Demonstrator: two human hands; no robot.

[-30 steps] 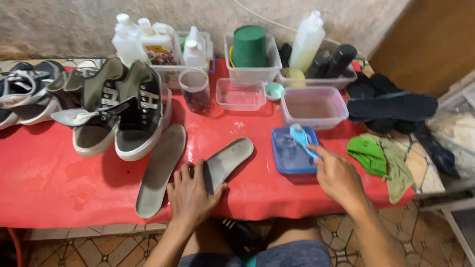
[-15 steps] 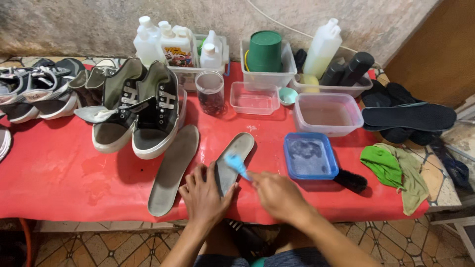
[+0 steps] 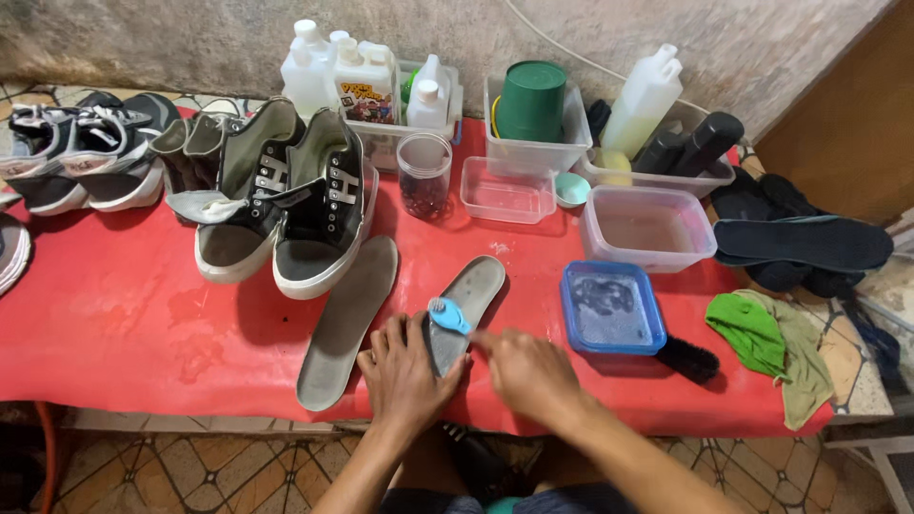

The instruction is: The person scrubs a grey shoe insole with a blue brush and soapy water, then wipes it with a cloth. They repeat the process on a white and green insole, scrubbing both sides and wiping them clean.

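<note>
left hand (image 3: pixel 407 371) lies flat, fingers spread, pressing down the near end of the grey foam shoe insole (image 3: pixel 465 309). reads as a clamp so the insole doesn't skate on the wet red plastic table cover (image 3: pixel 124 324). right hand (image 3: pixel 528 373) is closed in a pinch on the small light-blue plastic brush (image 3: pixel 448 315), bristle side down on the insole, so it can scrub across the pinned part.

insole sits near the front edge of the table, centre. long axis runs diagonally: near end under the left hand, far end pointing up and right toward the clear plastic tub of cloudy water (image 3: pixel 649 228). which end is the toe, can't tell.

second grey insole (image 3: pixel 347 319) lies just to the left, apart, roughly parallel, its far end by the black-and-white canvas high-top sneakers (image 3: pixel 286 205). blue-rimmed square tray of soapy water (image 3: pixel 609 309) is just to the right, within dipping reach of the brush hand, black bristle brush (image 3: pixel 687 358) beside it.
</note>
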